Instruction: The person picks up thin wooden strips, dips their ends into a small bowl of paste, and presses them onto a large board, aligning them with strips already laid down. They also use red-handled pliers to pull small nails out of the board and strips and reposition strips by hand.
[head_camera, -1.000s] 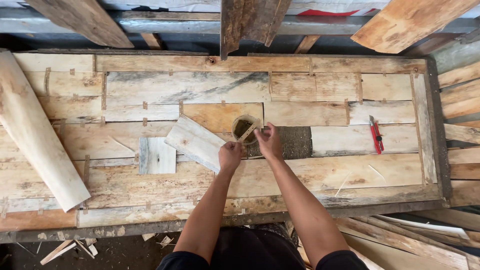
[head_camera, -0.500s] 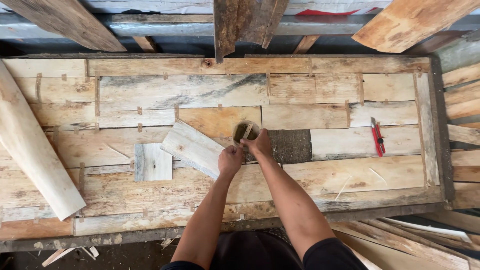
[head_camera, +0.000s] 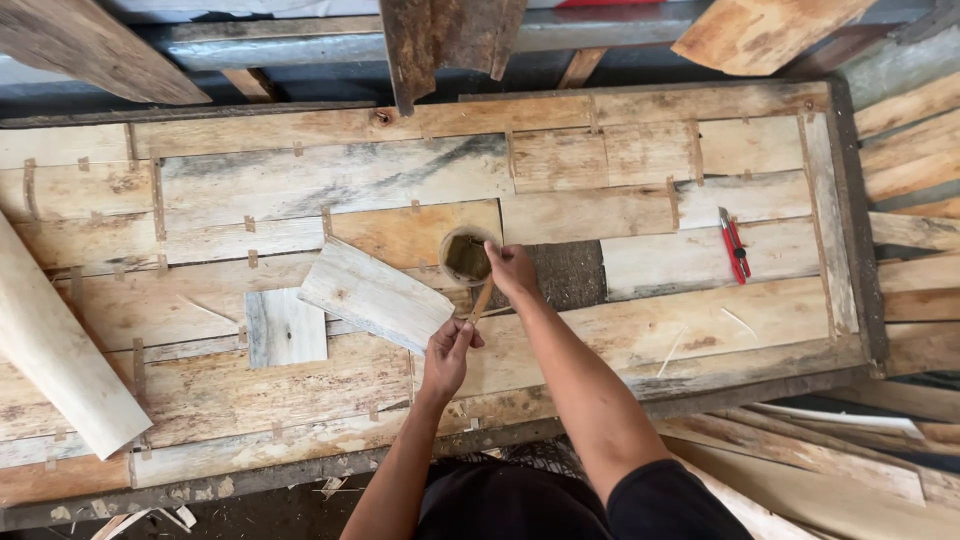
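A small round cup (head_camera: 466, 256) with dark glue-like content stands on the patchwork wooden panel (head_camera: 350, 180). My right hand (head_camera: 512, 271) rests on the cup's right rim. My left hand (head_camera: 447, 352) grips a thin wooden stick (head_camera: 482, 299) that angles up toward the cup. A loose pale board piece (head_camera: 376, 295) lies tilted just left of both hands. Right of the cup, a dark patch (head_camera: 565, 272) shows in the panel.
A smaller square grey board (head_camera: 286, 326) lies left of the tilted piece. A red-handled tool (head_camera: 733, 246) rests at the panel's right. A long pale plank (head_camera: 55, 345) leans at the left edge. Stacked planks (head_camera: 915, 150) lie to the right and scrap wood above.
My left hand has drawn back toward me with the stick, away from the cup. My right hand stays at the cup. The view has shifted slightly.
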